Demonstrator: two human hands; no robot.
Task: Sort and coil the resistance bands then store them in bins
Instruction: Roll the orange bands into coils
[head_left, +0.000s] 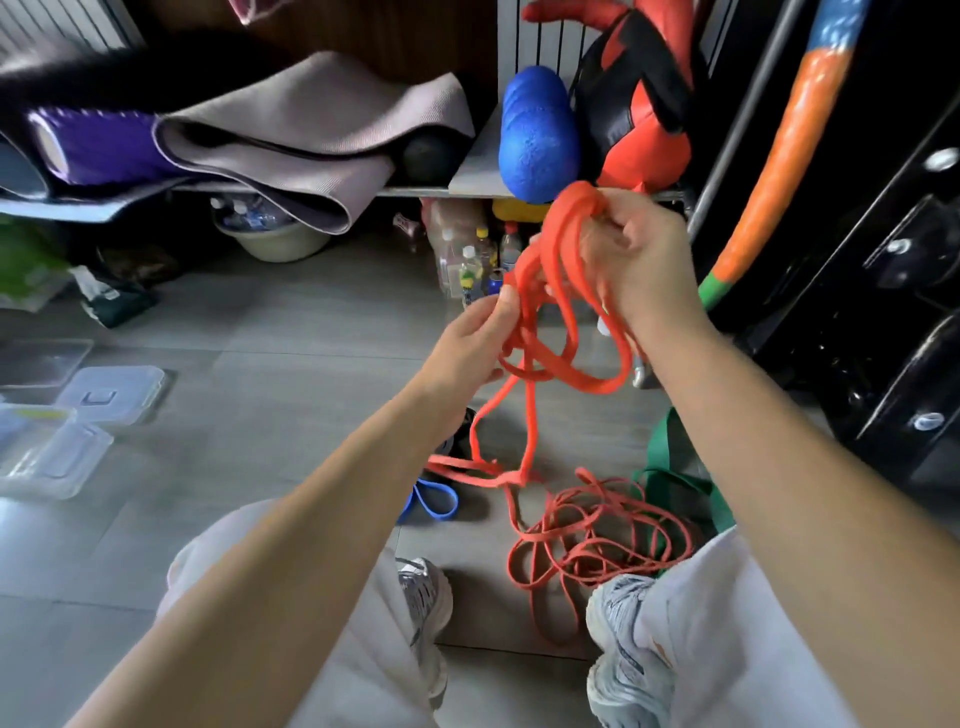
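Coiling looks barely begun: the right hand (639, 260) clutches orange band (566, 376) loops, the left hand (475, 345) pinches a strand, while below them its tangle, blue band (431, 501) and green band (670, 467) await bins (52, 457).

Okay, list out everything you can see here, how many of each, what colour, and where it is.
orange bands: one tangle, strand count unclear, orange, held up in both hands, trailing to a pile on the floor
blue band: one, blue, floor left of the pile
green band: at least one, green, floor right of the pile
clear bins: several, transparent, floor at far left
mats: at least two, grey and purple, on the shelf
foam roller: one, blue, shelf
bottles: several, mixed, under the shelf
shoes: two, pale grey, near the bottom edge
left hand: one, pinches the orange bands
right hand: one, grips bunched orange loops
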